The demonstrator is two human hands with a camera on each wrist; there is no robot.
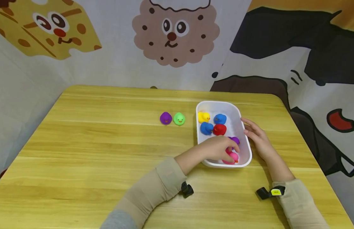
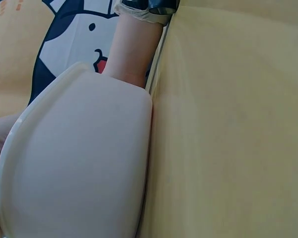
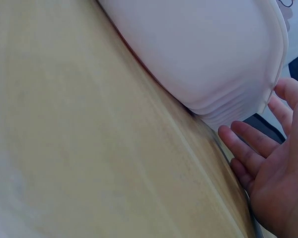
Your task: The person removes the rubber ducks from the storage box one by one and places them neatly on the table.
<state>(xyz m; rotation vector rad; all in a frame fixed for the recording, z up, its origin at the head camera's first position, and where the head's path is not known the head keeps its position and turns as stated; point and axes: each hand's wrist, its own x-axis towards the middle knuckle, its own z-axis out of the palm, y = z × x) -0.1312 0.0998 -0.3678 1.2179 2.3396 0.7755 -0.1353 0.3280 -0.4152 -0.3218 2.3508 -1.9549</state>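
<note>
A white plastic bin (image 1: 245,159) holds small rubber ducks: a yellow duck (image 1: 203,117), two blue ducks, a red duck (image 1: 220,129), and purple and pink ones nearer the front. My left hand (image 1: 220,148) reaches over the near-left rim into the bin. Its thumb and bent fingers are at a pink duck (image 1: 233,157), with a purple duck (image 1: 235,140) just beyond; I cannot tell whether they grip one. The bin wall (image 2: 79,158) hides those fingers in the left wrist view. My right hand (image 3: 283,163) rests its relaxed fingers against the bin's right side and rim.
On the wooden table (image 1: 94,152), a purple duck (image 1: 166,118) and a green duck (image 1: 179,119) stand side by side left of the bin. Behind the table's far edge hangs a white cloth with cartoon prints (image 1: 175,35).
</note>
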